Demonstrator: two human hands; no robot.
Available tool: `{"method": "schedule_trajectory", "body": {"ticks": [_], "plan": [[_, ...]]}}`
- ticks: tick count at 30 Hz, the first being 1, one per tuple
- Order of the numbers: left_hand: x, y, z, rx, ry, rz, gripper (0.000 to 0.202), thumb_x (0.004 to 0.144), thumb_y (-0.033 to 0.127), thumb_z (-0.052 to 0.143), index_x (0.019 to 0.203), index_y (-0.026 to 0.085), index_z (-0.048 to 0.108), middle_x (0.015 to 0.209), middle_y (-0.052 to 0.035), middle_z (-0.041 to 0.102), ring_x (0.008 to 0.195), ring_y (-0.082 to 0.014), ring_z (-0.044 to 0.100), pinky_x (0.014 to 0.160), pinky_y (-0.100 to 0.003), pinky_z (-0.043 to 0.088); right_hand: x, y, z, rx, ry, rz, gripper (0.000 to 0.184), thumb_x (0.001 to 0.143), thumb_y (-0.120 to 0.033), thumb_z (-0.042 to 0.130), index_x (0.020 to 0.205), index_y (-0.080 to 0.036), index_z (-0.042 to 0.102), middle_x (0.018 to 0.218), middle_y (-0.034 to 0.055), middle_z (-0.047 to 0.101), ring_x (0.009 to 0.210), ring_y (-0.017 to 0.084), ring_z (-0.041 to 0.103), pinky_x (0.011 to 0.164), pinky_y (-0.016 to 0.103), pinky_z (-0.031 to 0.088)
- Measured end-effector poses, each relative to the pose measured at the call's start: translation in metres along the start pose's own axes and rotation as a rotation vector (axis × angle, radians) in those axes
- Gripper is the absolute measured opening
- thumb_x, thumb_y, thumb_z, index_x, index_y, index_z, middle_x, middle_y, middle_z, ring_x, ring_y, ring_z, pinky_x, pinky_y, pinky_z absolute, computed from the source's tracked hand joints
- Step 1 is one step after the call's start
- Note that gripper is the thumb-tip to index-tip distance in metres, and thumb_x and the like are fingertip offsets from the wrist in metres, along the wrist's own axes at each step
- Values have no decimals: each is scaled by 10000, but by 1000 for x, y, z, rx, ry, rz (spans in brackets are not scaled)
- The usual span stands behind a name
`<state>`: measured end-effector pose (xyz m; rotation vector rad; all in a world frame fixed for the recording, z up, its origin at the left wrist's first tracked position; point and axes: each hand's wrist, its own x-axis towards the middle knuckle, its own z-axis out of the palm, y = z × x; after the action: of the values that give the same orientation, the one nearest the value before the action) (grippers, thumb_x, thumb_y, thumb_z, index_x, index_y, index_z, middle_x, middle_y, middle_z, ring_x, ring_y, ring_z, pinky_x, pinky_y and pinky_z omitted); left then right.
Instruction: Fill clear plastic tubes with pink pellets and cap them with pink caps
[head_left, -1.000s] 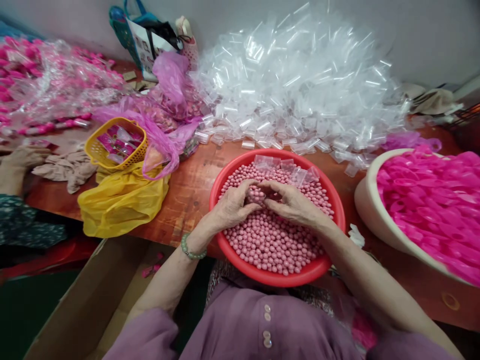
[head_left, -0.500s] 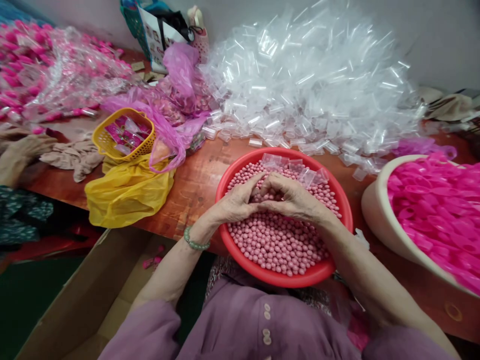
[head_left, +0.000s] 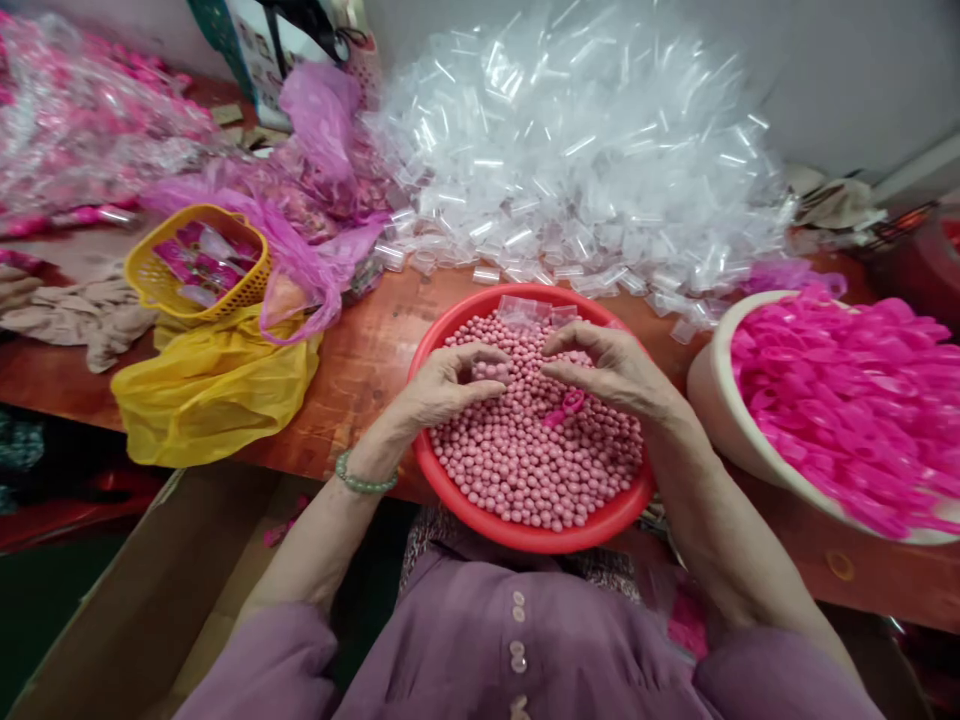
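A red basin [head_left: 525, 540] full of round pink beads [head_left: 525, 470] sits in front of my body. My left hand [head_left: 450, 385], over the basin's left side, pinches a short clear plastic tube [head_left: 491, 371] with pink beads inside. Opposite it, my right hand [head_left: 611, 370] is curved over the beads, thumb and fingers apart, with nothing seen between them. A bright pink plastic piece with a loop [head_left: 566, 407] lies on the beads below my right fingers. Several clear tubes [head_left: 529, 312] rest at the basin's far rim.
A large heap of clear tubes [head_left: 570, 170] covers the table's back. On the right stands a cream tub [head_left: 712, 400] of bright pink plastic pieces [head_left: 847, 410]. Leftward are a yellow basket [head_left: 244, 285], a yellow bag [head_left: 217, 390] and a purple bag [head_left: 322, 270]. An open cardboard box [head_left: 112, 590] is below.
My hands have moved apart, uncovering the tube of beads in my left hand and the pink piece on the beads. The whole view has shifted, so the table's things appear further left.
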<state>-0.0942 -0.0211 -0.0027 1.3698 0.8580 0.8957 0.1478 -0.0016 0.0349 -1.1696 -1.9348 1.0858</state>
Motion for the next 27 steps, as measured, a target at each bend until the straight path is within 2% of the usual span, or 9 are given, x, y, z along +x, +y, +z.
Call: {"method": "schedule_trajectory", "body": {"ticks": [2,4,7,11,15,19,21,24,27], "plan": [[-5,10,4,-67,20,-2,300,755,334,807,962,143,703,903,-48,710,843,-160,676,799,-296,554,-9,4,-14,-11,124,35,208,797,-382,750,831,-189,680,824,21,672,777,167,590,762,312,457],[-9,17,8,-122,12,8,288,763,350,809,940,149,702,886,-43,707,825,-157,680,767,-287,558,-20,9,-26,-41,198,71,180,809,-371,728,830,-198,683,789,13,669,731,162,584,726,310,454],[-10,21,12,-203,-35,-23,297,776,382,804,928,151,694,834,-32,710,762,-140,677,722,-272,566,-36,15,-37,-156,215,100,137,821,-339,696,824,-203,683,776,11,675,717,165,592,714,311,460],[-6,24,12,-161,-73,-46,323,810,426,770,946,139,708,853,-53,727,758,-138,676,724,-270,565,-45,22,-38,-311,105,88,129,825,-307,669,876,-193,700,840,35,708,763,187,627,747,326,484],[-6,32,11,21,-36,9,285,818,409,757,915,141,736,841,-47,717,749,-135,655,705,-254,530,-41,23,-33,-501,31,7,155,863,-242,609,951,-175,717,963,83,709,910,227,641,853,360,486],[-7,29,15,82,29,26,279,818,403,747,928,146,745,855,-47,722,751,-140,652,717,-267,523,-34,16,-23,-659,-310,12,209,877,-196,595,1030,-184,736,1014,109,665,967,251,611,905,391,464],[-7,22,18,79,30,-4,265,802,391,758,902,147,739,842,-40,719,750,-140,654,717,-265,526,-31,15,-16,-754,-423,38,225,847,-135,586,1006,-174,741,1029,128,641,957,259,585,889,402,451],[-5,13,23,18,36,-53,268,775,378,774,905,148,726,828,-26,710,738,-132,653,716,-266,536,-28,16,-8,-811,-450,26,212,817,-77,558,917,-151,729,1026,140,633,958,261,550,875,400,425],[-4,8,27,-90,74,-95,326,721,370,811,928,142,705,796,-18,696,714,-127,650,705,-265,537,-28,18,-7,-610,-378,41,143,885,-180,568,890,-153,709,897,87,641,852,209,536,809,351,411]]}}
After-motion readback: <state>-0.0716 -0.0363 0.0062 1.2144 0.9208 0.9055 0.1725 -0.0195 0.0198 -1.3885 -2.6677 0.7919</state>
